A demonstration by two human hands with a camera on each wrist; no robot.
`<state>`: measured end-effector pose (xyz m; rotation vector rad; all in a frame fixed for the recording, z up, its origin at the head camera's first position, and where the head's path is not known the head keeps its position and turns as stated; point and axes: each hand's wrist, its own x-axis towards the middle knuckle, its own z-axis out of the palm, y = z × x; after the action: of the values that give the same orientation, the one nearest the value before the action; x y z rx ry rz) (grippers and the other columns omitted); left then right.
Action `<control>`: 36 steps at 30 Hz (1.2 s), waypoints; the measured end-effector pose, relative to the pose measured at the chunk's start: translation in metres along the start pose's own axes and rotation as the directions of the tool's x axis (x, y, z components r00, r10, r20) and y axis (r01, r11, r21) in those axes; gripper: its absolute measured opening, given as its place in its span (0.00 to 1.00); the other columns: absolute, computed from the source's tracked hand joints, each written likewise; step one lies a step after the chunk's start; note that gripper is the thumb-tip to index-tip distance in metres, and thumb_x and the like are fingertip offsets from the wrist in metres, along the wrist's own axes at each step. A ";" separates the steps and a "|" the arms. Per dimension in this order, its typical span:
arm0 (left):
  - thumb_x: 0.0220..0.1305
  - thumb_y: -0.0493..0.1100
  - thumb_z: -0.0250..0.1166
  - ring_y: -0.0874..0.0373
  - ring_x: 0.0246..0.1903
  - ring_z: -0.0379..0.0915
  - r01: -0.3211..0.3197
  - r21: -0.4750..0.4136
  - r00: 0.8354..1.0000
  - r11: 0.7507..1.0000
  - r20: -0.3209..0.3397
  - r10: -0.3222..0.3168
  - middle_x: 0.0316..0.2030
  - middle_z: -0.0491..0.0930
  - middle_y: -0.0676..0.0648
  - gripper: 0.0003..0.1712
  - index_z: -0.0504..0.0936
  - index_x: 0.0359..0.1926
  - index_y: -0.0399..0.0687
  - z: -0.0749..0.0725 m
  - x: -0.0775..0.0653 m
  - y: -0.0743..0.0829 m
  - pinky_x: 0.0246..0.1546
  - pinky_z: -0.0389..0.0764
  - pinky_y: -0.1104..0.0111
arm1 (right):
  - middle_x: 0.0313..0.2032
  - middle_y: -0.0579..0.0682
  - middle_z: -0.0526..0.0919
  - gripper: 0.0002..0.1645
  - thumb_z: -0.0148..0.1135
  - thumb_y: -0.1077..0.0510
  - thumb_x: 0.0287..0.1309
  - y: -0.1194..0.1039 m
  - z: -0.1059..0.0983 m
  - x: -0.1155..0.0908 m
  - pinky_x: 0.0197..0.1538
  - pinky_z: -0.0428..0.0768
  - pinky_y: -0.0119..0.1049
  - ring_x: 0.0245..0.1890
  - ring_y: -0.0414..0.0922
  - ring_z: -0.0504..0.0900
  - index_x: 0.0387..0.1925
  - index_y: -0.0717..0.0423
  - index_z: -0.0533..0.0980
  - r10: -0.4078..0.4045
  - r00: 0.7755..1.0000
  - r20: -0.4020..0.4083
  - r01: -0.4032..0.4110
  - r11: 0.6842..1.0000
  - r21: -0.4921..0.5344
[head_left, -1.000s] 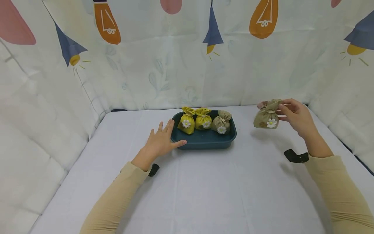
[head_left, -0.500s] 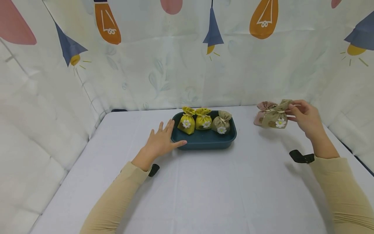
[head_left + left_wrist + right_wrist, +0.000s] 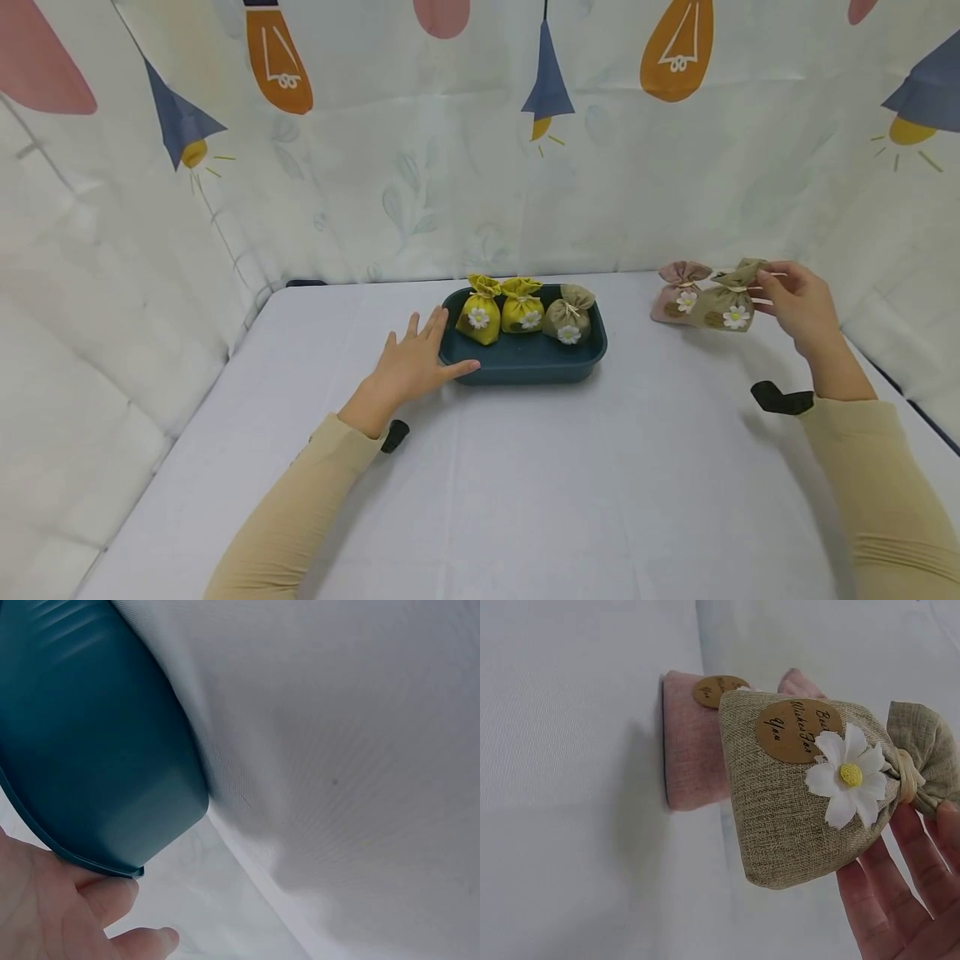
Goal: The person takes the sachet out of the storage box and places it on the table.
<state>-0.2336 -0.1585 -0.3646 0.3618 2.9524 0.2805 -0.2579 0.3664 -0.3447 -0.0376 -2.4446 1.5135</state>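
My right hand (image 3: 804, 307) pinches an olive-green drawstring pouch (image 3: 722, 310) by its gathered neck, with a white flower and a round paper tag on its front. In the right wrist view this pouch (image 3: 795, 817) hangs above the tablecloth, partly covering a pink pouch (image 3: 692, 750) that stands behind it. My left hand (image 3: 408, 367) rests against the left end of a dark teal tray (image 3: 525, 372), fingers straight and spread. Its fingers touch the underside of the tray rim (image 3: 90, 865) in the left wrist view. Two yellow pouches (image 3: 478, 325) and another olive pouch (image 3: 558, 315) sit in the tray.
A white cloth covers the table (image 3: 525, 483). Behind it hangs a white curtain (image 3: 465, 167) printed with lamps and bulbs, and similar fabric walls stand on both sides. The pink pouch stands near the table's far right edge.
My right hand has carried the olive pouch to the right, bringing the pink pouch behind it into view. The left hand and the tray have stayed in place.
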 end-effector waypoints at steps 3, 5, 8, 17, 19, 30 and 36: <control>0.62 0.83 0.53 0.37 0.79 0.30 -0.002 0.000 1.000 1.000 0.000 0.002 0.82 0.38 0.43 0.67 0.38 0.83 0.47 0.001 0.000 0.000 0.72 0.41 0.32 | 0.34 0.22 0.77 0.06 0.48 0.52 0.80 0.005 -0.004 0.002 0.37 0.80 0.17 0.36 0.20 0.78 0.48 0.42 0.73 0.000 1.000 0.002 0.000 1.000 0.017; 0.62 0.83 0.53 0.37 0.79 0.30 -0.002 0.001 1.000 1.000 -0.001 0.002 0.82 0.38 0.43 0.67 0.38 0.83 0.47 0.001 0.001 0.000 0.72 0.41 0.32 | 0.34 0.22 0.78 0.06 0.48 0.54 0.80 0.008 -0.007 0.003 0.37 0.80 0.17 0.35 0.21 0.79 0.48 0.43 0.73 -0.004 1.000 0.004 0.004 0.999 0.045; 0.62 0.83 0.53 0.37 0.79 0.31 -0.001 0.002 1.000 1.000 -0.004 0.001 0.82 0.38 0.43 0.67 0.38 0.83 0.47 0.001 0.001 -0.001 0.72 0.41 0.32 | 0.34 0.22 0.79 0.07 0.48 0.57 0.80 0.012 -0.012 0.006 0.36 0.80 0.17 0.34 0.21 0.79 0.47 0.42 0.73 -0.004 1.000 0.013 0.003 0.997 0.071; 0.62 0.83 0.53 0.37 0.79 0.30 0.004 0.000 1.000 1.000 0.002 -0.004 0.82 0.37 0.44 0.67 0.37 0.83 0.48 0.001 0.001 0.000 0.72 0.40 0.33 | 0.33 0.20 0.76 0.07 0.46 0.54 0.80 0.022 -0.021 0.010 0.36 0.79 0.17 0.33 0.20 0.77 0.48 0.41 0.71 0.057 0.998 0.025 -0.057 0.998 0.030; 0.62 0.83 0.53 0.38 0.79 0.30 0.007 -0.001 1.000 1.000 0.004 -0.007 0.82 0.36 0.45 0.67 0.37 0.83 0.49 0.001 0.001 0.000 0.72 0.40 0.33 | 0.32 0.20 0.77 0.07 0.46 0.56 0.80 0.024 -0.024 0.012 0.36 0.79 0.17 0.33 0.20 0.78 0.48 0.41 0.71 0.066 0.997 0.030 -0.068 0.996 0.052; 0.62 0.83 0.53 0.37 0.79 0.31 0.009 0.001 1.000 1.000 0.005 -0.009 0.82 0.37 0.44 0.66 0.38 0.83 0.49 0.001 0.000 0.000 0.72 0.41 0.32 | 0.31 0.21 0.79 0.07 0.45 0.56 0.80 0.038 -0.034 0.020 0.35 0.80 0.18 0.31 0.21 0.78 0.47 0.42 0.70 0.129 0.989 0.068 -0.135 0.987 0.092; 0.62 0.83 0.53 0.37 0.79 0.31 0.012 0.002 1.000 1.000 0.006 -0.012 0.82 0.37 0.45 0.66 0.38 0.83 0.49 0.000 -0.001 0.001 0.72 0.41 0.33 | 0.30 0.21 0.79 0.06 0.45 0.55 0.81 0.045 -0.036 0.023 0.35 0.80 0.18 0.31 0.21 0.79 0.47 0.41 0.70 0.172 0.982 0.081 -0.181 0.977 0.112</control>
<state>-0.2329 -0.1580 -0.3639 0.3445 2.9483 0.2751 -0.2763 0.4223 -0.3643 -0.1859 -2.4561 1.7623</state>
